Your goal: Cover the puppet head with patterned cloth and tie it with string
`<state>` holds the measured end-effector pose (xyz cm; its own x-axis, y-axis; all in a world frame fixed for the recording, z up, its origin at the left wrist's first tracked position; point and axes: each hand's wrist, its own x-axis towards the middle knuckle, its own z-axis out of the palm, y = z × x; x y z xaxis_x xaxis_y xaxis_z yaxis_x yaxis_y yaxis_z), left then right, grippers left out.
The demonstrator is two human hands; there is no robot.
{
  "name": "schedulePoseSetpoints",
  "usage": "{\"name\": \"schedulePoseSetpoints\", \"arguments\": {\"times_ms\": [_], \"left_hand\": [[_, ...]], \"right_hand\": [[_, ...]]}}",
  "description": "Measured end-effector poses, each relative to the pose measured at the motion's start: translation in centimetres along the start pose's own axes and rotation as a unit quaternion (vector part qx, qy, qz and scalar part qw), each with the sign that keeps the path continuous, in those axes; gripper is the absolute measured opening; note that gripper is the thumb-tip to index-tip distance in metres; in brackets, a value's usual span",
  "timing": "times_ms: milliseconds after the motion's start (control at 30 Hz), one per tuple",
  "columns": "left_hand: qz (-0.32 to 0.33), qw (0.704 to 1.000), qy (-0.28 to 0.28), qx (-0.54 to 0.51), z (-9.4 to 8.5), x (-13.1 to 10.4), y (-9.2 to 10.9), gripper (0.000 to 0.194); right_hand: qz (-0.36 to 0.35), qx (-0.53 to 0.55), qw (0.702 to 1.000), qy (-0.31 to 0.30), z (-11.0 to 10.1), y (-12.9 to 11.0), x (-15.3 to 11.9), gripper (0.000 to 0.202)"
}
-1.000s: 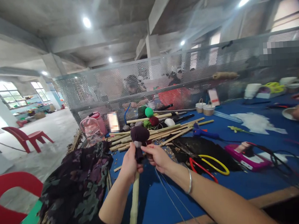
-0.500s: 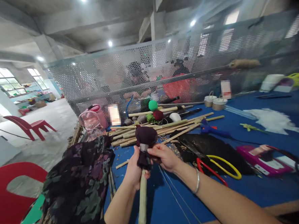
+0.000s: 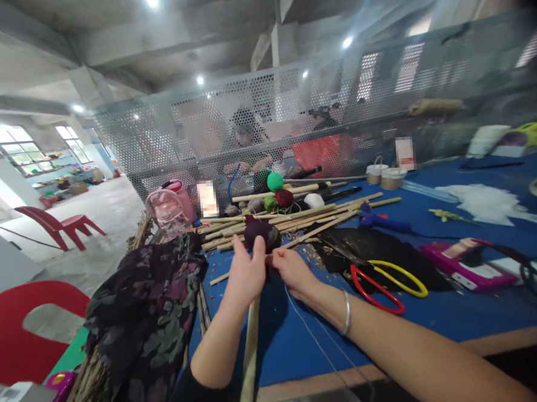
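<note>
A pale wooden stick [image 3: 249,354] carries a rounded head of dark purple cloth [image 3: 257,229] at its far end. My left hand [image 3: 246,272] is closed around the neck just below that head, its thumb lying over the front and hiding the binding there. Close beside it, my right hand [image 3: 295,273] pinches a thin thread drawn out from the neck. Pale thread [image 3: 309,332] trails from under the right hand down past the table's front edge.
Wooden sticks [image 3: 306,215] lie beyond my hands. Scissors [image 3: 377,279] rest on black cloth at right, near a blue glue gun [image 3: 383,221] and a magenta box [image 3: 466,268]. Flowered dark cloth [image 3: 144,330] drapes at left. A perforated metal screen [image 3: 182,133] stands behind; people sit beyond it.
My left hand has turned over the neck, covering the grey band that showed before. The cloth head has tipped away and sits slightly lower. My right hand now pulls thread at the neck.
</note>
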<state>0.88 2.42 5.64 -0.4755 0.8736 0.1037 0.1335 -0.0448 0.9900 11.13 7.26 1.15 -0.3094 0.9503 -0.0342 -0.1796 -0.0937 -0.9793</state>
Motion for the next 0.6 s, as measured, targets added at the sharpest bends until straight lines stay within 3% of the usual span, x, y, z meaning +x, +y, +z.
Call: {"name": "schedulePoseSetpoints", "arguments": {"times_ms": [100, 233, 600], "left_hand": [[-0.030, 0.998, -0.052, 0.021, 1.4, -0.3, -1.1, 0.059], [-0.106, 0.987, -0.120, 0.029, 1.4, -0.9, -2.0, 0.047], [-0.159, 0.971, -0.167, -0.062, 1.1, -2.5, -2.6, 0.042]], "right_hand": [[-0.027, -0.026, 0.999, 0.023, 0.0, 0.0, -0.2, 0.030], [-0.048, -0.050, 0.997, 0.041, -0.4, -0.4, -0.2, 0.034], [-0.091, -0.102, 0.990, 0.040, -0.8, -1.0, -0.2, 0.041]]}}
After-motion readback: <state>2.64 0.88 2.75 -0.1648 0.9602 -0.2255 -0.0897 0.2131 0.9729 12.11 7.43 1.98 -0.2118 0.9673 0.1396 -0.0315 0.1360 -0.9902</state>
